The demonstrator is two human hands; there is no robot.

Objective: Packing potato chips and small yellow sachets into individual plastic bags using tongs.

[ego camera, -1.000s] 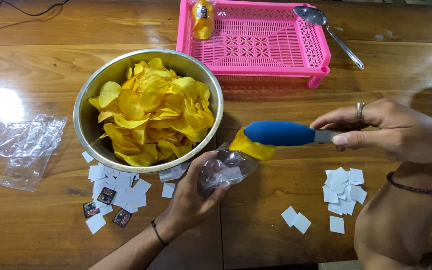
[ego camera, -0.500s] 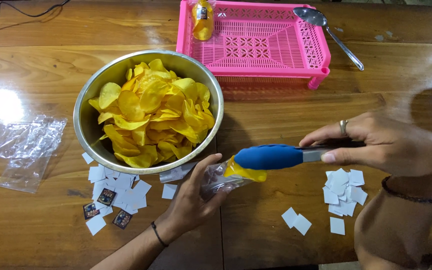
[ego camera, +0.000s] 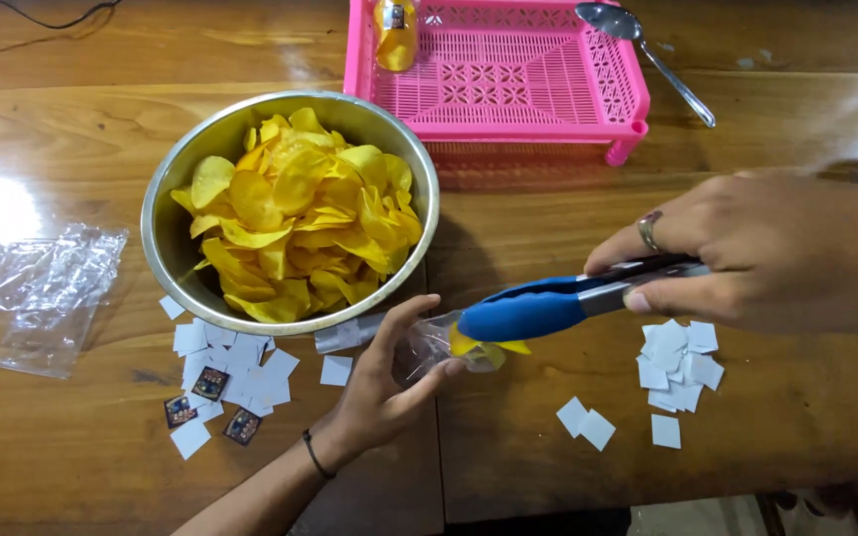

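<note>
My left hand (ego camera: 379,382) holds a small clear plastic bag (ego camera: 427,340) by its mouth, low on the wooden table. My right hand (ego camera: 767,248) grips metal tongs with blue tips (ego camera: 538,306). The tongs pinch a yellow chip (ego camera: 479,347), which sits partly inside the bag's mouth. A steel bowl (ego camera: 161,248) heaped with yellow chips (ego camera: 300,208) stands just left of the tongs and above my left hand.
A pink slotted basket (ego camera: 508,69) at the back holds one filled chip packet (ego camera: 394,30). A metal spoon (ego camera: 647,50) lies to its right. Small white paper squares (ego camera: 230,362) lie below the bowl, more squares (ego camera: 677,367) under my right hand. Empty clear bags (ego camera: 42,288) lie at left.
My right hand lowered the tongs and moved them left, carrying the chip down into the bag's mouth. My left hand kept hold of the bag, with its fingers spread wider.
</note>
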